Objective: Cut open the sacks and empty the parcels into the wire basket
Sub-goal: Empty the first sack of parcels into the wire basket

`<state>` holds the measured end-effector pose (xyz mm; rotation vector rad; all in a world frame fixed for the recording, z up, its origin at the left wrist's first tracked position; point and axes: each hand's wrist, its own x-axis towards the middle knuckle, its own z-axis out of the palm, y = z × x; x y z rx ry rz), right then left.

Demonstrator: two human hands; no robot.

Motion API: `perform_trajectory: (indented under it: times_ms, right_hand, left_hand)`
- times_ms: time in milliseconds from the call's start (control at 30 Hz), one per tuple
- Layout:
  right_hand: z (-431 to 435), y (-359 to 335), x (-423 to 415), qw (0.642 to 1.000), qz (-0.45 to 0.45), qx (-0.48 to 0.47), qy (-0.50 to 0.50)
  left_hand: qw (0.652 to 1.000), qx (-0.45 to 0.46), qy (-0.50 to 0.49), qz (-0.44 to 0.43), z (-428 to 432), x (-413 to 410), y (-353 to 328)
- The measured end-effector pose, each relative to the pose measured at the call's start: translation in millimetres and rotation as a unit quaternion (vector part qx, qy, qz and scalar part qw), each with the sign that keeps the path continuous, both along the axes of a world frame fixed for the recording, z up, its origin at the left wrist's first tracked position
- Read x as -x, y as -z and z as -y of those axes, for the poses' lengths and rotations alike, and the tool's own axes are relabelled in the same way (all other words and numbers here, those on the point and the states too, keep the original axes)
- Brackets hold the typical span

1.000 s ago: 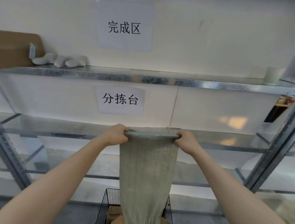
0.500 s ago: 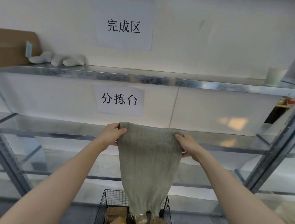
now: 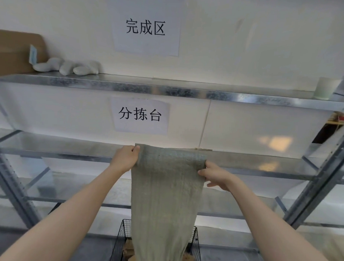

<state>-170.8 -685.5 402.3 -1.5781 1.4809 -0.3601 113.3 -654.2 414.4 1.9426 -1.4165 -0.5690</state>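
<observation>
The sack [image 3: 164, 199] hangs in front of the shelving rack [image 3: 323, 176], its top edge level with the middle shelf [image 3: 58, 145]. The left hand [image 3: 125, 158] grips its left corner and the right hand [image 3: 214, 174] pinches its right corner. Its lower end drops into the wire basket [image 3: 120, 244] directly below, with parcels [image 3: 129, 249] lying in the basket on either side of it. On the top shelf [image 3: 169, 89], a cardboard box [image 3: 11, 52] stands far left with a lumpy bundle [image 3: 67, 66] just beside it, and a cup [image 3: 325, 88] sits far right. One paper sign [image 3: 146, 27] is on the wall above that shelf, and another sign [image 3: 140, 115] is on the wall between the two shelves.
</observation>
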Motion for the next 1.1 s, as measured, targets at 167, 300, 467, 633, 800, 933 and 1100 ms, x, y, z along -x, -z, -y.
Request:
perform_trajectory:
  times_ms: [167, 300, 467, 633, 800, 933, 1100]
  right_hand:
    - [-2, -6, -4, 0.998, 0.061, -0.008, -0.006]
    - [-1, -3, -2, 0.993, 0.114, 0.03, 0.03]
    - [-1, -5, 6, 0.973, 0.168, 0.08, 0.134]
    - [3, 3, 8, 0.961, 0.155, 0.128, 0.189]
    - [0, -5, 5, 0.946, 0.159, 0.196, 0.205]
    - [-2, -7, 5, 0.971, 0.097, 0.187, 0.116]
    - [-8, -4, -8, 0.978, -0.019, 0.207, 0.024]
  left_hand:
    - [0.991, -0.096, 0.079, -0.053, -8, 2, 1]
    - [0.982, -0.096, 0.11, -0.12, -13, 5, 2]
    - [0.984, -0.057, 0.043, -0.166, -9, 1, 8]
    - [0.974, 0.015, 0.003, -0.224, -4, 4, 6]
    - [0.976, 0.064, 0.036, -0.203, -4, 6, -3]
    - [0.987, 0.013, 0.098, -0.127, -7, 5, -3]
    - [0.975, 0.028, 0.072, 0.207, -3, 7, 9]
